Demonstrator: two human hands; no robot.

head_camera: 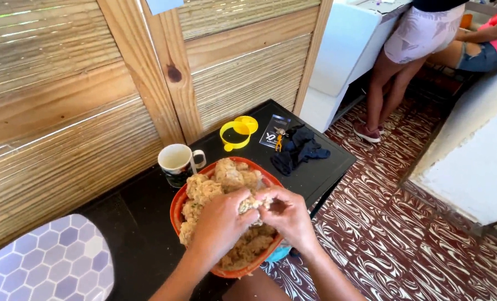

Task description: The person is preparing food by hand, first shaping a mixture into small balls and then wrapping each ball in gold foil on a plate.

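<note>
A slatted wooden screen (92,95) backs a black table (326,167) over patterned floor tiles. The orange bowl (177,207) sits at the table's near edge, close to the body, heaped with crumbly dough (220,178). Over it, left hand (220,223) and right hand (290,214) close together, pinching one lump (250,204) so crumbs fall back in. A mug (176,161) stands just behind.

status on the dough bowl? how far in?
Done: no shaped pieces show on the black table. In hand: left hand and right hand press one lump of dough over the orange bowl. Left: the bowl is heaped with rough clumps.
</note>
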